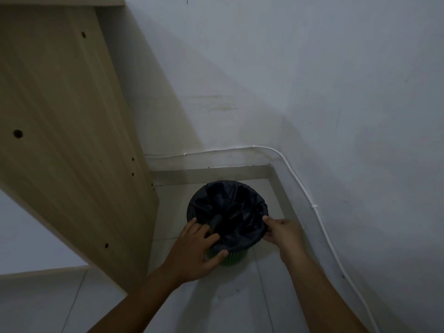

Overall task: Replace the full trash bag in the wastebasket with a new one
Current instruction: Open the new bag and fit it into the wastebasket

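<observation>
Head view: both hands are down at the small round green ribbed plastic wastebasket [228,257], which stands on the pale tiled floor [240,304] in the corner.
Bag: a dark, thin, crinkled plastic trash bag [228,207] lines the basket, its edge folded over the rim all the way round.
Left grip: left hand [195,248] curls over the near-left rim, thumb outside on the fold, fingers dipping inside, pinching the plastic.
Right grip: right hand [280,230] pinches the bag's edge at the right rim, fingertips closed on the fold.
Contents: too dark inside to tell how full it is.
Progress: no second bag in sight, so I can't tell old from new; either lifting out is just starting or the liner is being seated.
Surroundings: light wooden panel [62,131] to the left, white cable [319,219] along the wall.
</observation>
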